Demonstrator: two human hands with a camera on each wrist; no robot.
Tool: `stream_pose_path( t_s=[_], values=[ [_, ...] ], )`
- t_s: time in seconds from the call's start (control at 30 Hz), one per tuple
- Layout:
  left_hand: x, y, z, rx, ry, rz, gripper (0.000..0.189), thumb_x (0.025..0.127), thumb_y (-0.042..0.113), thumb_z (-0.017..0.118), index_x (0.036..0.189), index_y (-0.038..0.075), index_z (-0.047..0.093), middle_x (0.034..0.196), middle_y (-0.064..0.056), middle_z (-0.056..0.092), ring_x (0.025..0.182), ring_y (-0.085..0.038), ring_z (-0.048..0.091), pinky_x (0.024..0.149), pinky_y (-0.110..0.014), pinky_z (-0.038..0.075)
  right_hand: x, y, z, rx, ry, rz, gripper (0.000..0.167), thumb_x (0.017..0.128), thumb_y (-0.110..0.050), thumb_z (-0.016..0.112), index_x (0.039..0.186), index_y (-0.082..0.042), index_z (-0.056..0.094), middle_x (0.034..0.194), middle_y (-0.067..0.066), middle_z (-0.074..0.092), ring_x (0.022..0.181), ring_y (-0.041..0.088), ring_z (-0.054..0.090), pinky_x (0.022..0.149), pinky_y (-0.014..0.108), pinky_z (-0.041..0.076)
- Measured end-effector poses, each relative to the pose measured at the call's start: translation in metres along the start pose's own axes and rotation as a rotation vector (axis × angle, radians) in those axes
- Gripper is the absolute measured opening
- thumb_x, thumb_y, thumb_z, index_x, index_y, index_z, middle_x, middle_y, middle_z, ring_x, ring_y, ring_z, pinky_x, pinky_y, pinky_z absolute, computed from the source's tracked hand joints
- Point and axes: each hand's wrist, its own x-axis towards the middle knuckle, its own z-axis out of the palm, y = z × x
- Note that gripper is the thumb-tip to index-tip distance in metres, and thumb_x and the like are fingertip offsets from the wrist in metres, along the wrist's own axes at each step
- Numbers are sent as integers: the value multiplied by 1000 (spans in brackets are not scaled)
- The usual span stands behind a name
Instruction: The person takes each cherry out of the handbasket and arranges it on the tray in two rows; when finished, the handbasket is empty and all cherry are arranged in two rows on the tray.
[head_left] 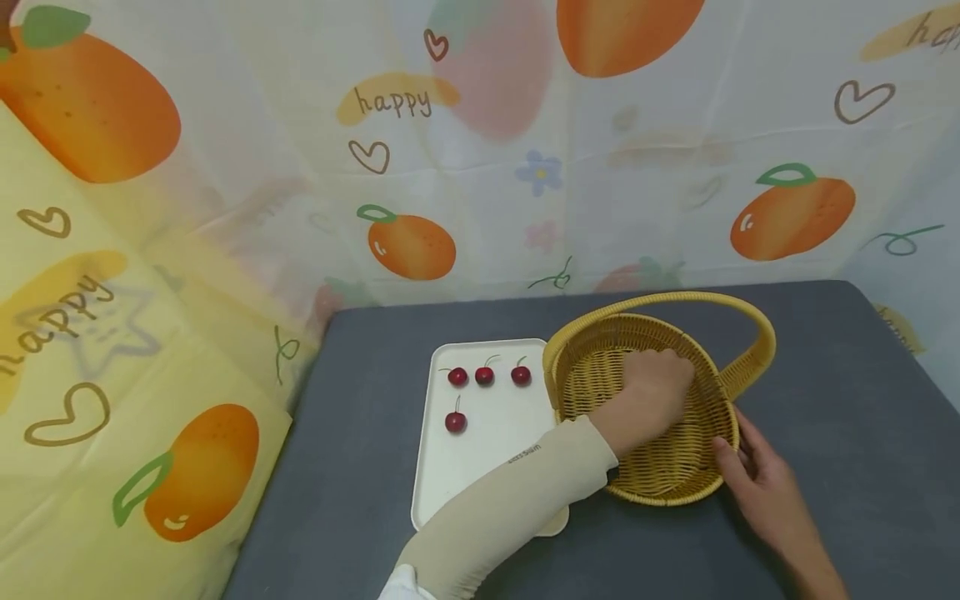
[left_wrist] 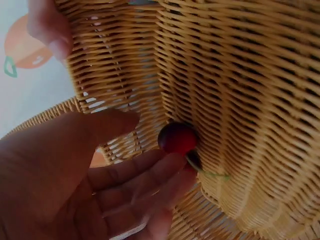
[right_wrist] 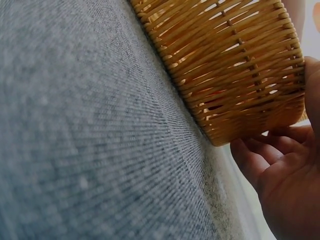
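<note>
A yellow woven basket [head_left: 660, 479] with an arched handle stands on the table. My left hand [head_left: 652, 387] reaches down inside it. In the left wrist view, a dark red cherry [left_wrist: 177, 137] lies against the weave at the fingertips of my left hand [left_wrist: 115, 175], its thumb apart from it. Just behind that cherry shows a bit more dark red, mostly hidden, with a green stem [left_wrist: 215, 174]. My right hand [head_left: 765, 487] grips the basket's right side, thumb over the rim and fingers against the outer wall, as the right wrist view also shows [right_wrist: 287, 170].
Left of the basket lies a white rectangular tray [head_left: 435, 483] with several cherries [head_left: 484, 375] near its far end. My left forearm crosses over the tray's near right part. A grey cloth [head_left: 352, 467] covers the table, and a fruit-print curtain [head_left: 480, 192] hangs behind.
</note>
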Motion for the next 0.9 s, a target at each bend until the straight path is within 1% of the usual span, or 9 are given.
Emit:
stream_pose_path(
  t_s=[0.1, 0.17, 0.23, 0.33, 0.4, 0.53, 0.73, 0.83, 0.9],
  values=[
    [8, 6, 2, 2, -38, -30, 10, 103, 42, 66, 111, 42, 72, 95, 15, 65, 69, -6, 57, 62, -26, 48, 1, 0, 0, 5, -9, -1, 61, 112, -20, 53, 167, -10, 29, 155, 36, 45, 116, -24, 48, 85, 3, 45],
    [11, 8, 4, 13, -51, -50, 11, 102, 42, 68, 112, 42, 73, 93, 14, 65, 68, -6, 57, 60, -26, 48, 1, 0, 0, 10, -18, -2, 61, 112, -20, 53, 167, -10, 29, 155, 36, 45, 117, -23, 48, 85, 3, 46],
    [13, 8, 4, 27, -63, -56, 13, 102, 40, 70, 114, 43, 72, 92, 13, 64, 67, -6, 56, 58, -26, 46, 1, -1, 0, 10, -22, 2, 62, 112, -20, 53, 168, -10, 28, 156, 35, 44, 117, -23, 47, 86, 3, 45],
    [16, 9, 5, 37, -76, -37, 14, 103, 38, 68, 116, 43, 71, 89, 12, 62, 66, -5, 56, 56, -25, 44, 1, 0, -2, 5, -14, 13, 62, 112, -21, 53, 168, -9, 27, 156, 36, 43, 117, -24, 46, 86, 2, 44],
    [16, 9, 4, 36, -73, -22, 14, 103, 37, 67, 116, 42, 71, 91, 12, 62, 67, -6, 56, 57, -25, 44, 0, 0, -3, 1, -8, 19, 62, 112, -21, 53, 168, -10, 28, 157, 35, 43, 117, -23, 46, 86, 2, 43],
    [16, 8, 4, 32, -65, -8, 14, 104, 37, 67, 116, 42, 71, 96, 13, 64, 71, -7, 58, 61, -26, 47, 1, 0, -3, -1, -15, 23, 62, 112, -21, 54, 168, -12, 28, 158, 34, 42, 117, -23, 46, 86, 2, 44],
    [15, 10, 3, 4, -88, 7, 17, 103, 36, 69, 118, 44, 71, 94, 15, 67, 74, -7, 62, 66, -26, 52, 1, -1, -4, -7, -28, 36, 63, 113, -23, 52, 168, -11, 26, 158, 34, 41, 117, -24, 45, 85, 2, 44],
    [14, 11, 4, -8, -92, 17, 16, 103, 35, 70, 117, 42, 72, 93, 14, 68, 74, -6, 63, 64, -25, 52, 1, -1, -4, -12, -32, 46, 63, 113, -24, 52, 168, -11, 26, 159, 34, 41, 117, -24, 45, 85, 2, 44],
    [13, 12, 4, -16, -91, 19, 14, 103, 34, 70, 115, 39, 73, 91, 13, 68, 72, -6, 62, 61, -24, 51, 1, -1, -5, -16, -34, 49, 63, 113, -25, 52, 168, -11, 26, 159, 33, 41, 117, -24, 44, 85, 2, 43]
  ],
)
